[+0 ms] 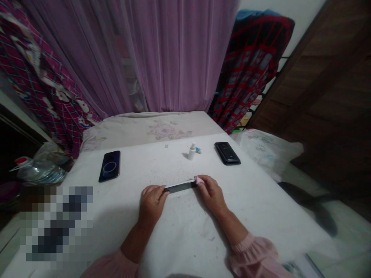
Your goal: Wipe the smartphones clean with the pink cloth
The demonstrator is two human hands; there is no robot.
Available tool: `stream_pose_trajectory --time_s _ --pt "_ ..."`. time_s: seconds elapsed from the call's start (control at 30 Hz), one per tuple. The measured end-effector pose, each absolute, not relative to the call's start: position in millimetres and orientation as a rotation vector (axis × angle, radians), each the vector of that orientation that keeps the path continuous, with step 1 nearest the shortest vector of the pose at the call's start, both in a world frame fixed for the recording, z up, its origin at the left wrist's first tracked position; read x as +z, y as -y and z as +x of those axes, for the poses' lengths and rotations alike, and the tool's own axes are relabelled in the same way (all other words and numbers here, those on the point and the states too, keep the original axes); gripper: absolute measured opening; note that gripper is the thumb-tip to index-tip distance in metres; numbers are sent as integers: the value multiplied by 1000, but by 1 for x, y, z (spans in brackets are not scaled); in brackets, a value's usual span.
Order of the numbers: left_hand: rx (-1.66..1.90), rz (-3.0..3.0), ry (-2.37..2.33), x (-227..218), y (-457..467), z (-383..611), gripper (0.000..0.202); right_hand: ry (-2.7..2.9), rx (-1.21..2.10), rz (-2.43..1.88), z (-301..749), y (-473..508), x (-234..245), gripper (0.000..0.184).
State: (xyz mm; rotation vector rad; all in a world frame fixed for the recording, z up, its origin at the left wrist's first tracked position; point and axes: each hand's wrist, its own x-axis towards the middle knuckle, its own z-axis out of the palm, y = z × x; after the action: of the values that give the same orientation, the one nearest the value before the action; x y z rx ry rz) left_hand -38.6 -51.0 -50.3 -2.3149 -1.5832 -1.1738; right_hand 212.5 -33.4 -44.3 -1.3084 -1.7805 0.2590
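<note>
My left hand (152,202) grips one end of a dark, flat phone (181,187), tilted so that its pale, shiny long edge faces up. At the phone's other end, my right hand (211,193) pinches a small piece of pink cloth (198,180) against the corner. Most of the cloth is hidden by the fingers. Beyond the hands a small white spray bottle (191,151) stands upright, with a little blue-and-white item (198,150) lying just behind it.
A phone with a lit ring on its screen (109,166) lies at left. Black phones or cases (227,153) are stacked at right. Crumbs dot the white tablecloth (179,239). A blurred-out patch (56,224) covers the near left. A large water bottle (40,172) is beyond the left edge.
</note>
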Motion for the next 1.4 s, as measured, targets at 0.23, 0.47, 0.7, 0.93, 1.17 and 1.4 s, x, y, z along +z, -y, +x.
stream_pose_trajectory --time_s 0.23,0.47,0.7,0.93,1.17,1.4 --pt "-1154 -2366 1705 -53 51 -40 21 1929 85 -1394 215 26 -62 21" --pt "-1203 -2401 1767 -58 46 -44 20 1924 102 -1344 217 24 -66 18" --pt "-1198 -2397 1773 -58 45 -43 16 1820 315 -1226 208 31 -36 20" --pt "-1130 -2579 1752 -34 52 -22 20 2045 36 -961 211 33 34 18" --pt "-1349 -2587 1624 -2 45 -7 25 2295 -57 -856 202 28 58 21" --pt "-1445 -2592 1800 8 44 -3 18 2184 113 -830 197 25 44 22"
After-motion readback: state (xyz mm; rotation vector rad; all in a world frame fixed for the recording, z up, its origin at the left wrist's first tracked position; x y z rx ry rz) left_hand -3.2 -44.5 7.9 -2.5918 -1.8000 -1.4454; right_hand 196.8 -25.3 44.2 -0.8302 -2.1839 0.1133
